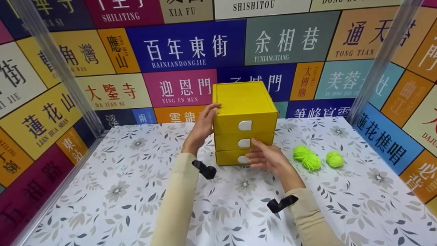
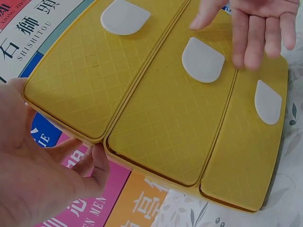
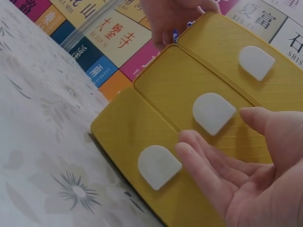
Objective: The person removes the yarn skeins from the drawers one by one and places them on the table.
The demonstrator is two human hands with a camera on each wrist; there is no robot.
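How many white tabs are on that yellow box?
3: a top tab, a middle tab and a bottom tab, down the front of the yellow box. Its back is hidden.

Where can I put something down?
Leafy white cloth is bare between both beige sleeves and left of them. Crowded: front right of the yellow plastic drawer box, by the right hand and two lime yarn balls.

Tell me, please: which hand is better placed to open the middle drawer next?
Likely the right hand: it is close to the middle handle, while the left hand touches the side of the yellow box.
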